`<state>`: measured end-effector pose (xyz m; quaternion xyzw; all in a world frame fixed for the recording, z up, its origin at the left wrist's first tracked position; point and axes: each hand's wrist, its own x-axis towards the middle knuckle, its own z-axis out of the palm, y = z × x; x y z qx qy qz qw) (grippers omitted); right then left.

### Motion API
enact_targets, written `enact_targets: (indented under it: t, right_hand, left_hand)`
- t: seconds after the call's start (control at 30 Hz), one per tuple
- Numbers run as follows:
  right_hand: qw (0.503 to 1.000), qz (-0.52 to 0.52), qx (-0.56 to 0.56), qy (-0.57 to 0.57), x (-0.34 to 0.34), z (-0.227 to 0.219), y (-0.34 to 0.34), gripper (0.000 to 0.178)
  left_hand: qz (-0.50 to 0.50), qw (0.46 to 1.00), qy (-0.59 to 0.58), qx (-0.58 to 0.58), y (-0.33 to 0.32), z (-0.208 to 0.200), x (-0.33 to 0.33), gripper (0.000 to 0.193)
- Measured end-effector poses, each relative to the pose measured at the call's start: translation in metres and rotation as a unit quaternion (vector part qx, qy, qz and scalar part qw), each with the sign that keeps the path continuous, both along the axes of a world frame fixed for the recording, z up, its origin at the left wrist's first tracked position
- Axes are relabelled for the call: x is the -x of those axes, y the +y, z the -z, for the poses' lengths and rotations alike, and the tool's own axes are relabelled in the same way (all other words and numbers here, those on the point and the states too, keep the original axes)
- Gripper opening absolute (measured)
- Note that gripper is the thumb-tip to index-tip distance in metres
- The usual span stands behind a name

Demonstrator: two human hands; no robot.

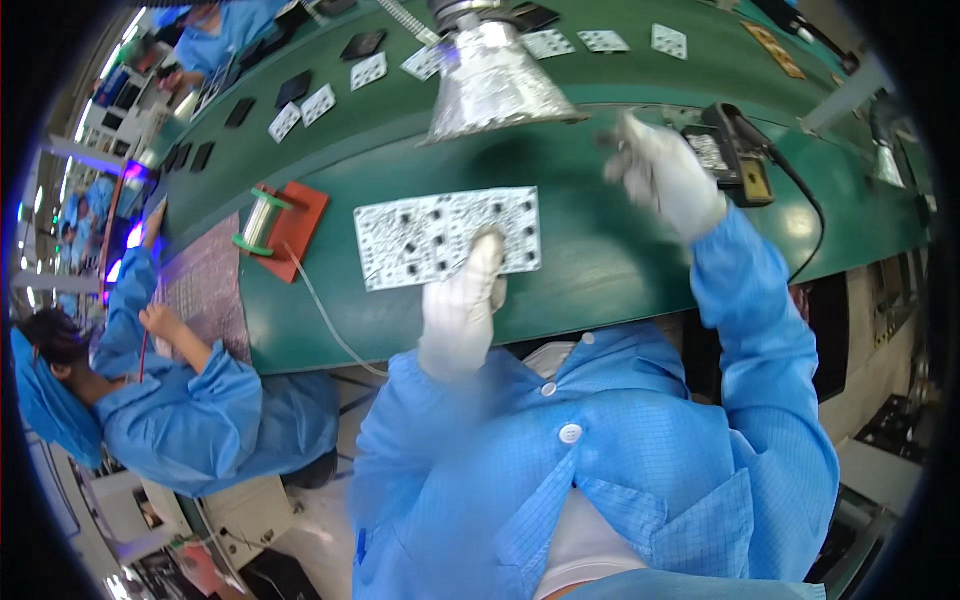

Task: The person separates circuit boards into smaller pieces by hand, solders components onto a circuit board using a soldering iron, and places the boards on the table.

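A white printed circuit board [393,243] with small black parts is held over the green bench top. My left hand [455,315], in a white glove, grips its lower edge, the thumb lying on the face and the other fingers mostly hidden underneath. To the right, my gloved right hand [668,178] is raised above the bench, apart from the board and nearest to the soldering iron stand [735,150]. Motion blurs its fingers, so I cannot make out whether anything is between them.
A solder wire spool [262,222] sits on a red holder at the left. Overhead hangs a foil-wrapped fume hood [495,85]. Several white boards, such as one circuit board [603,41], lie along the far green belt. At the far left a co-worker in blue [200,420] sits.
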<state>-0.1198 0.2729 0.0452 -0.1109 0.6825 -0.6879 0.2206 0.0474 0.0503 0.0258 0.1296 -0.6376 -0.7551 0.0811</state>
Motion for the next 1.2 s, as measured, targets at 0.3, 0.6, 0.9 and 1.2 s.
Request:
enact_targets:
  t: [0.3, 0.6, 0.9, 1.2]
  right_hand:
    - [0.991, -0.117, -0.067, 0.005, -0.077, -0.02, -0.031, 0.036]
    - [0.962, -0.074, -0.096, 0.245, -0.08, -0.001, -0.04, 0.033]
    - [0.957, -0.057, -0.067, 0.276, -0.083, -0.003, -0.03, 0.019]
    - [0.991, -0.053, 0.012, 0.119, -0.088, 0.001, -0.032, 0.023]
  left_hand:
    - [-0.052, 0.985, -0.025, -0.165, 0.004, -0.008, -0.005, 0.034]
    - [-0.182, 0.6, 0.327, 0.707, -0.011, -0.006, 0.006, 0.028]
    - [-0.227, 0.681, 0.322, 0.618, -0.011, -0.019, 0.004, 0.019]
    - [-0.081, 0.974, 0.044, -0.209, 0.0, -0.033, -0.003, 0.02]
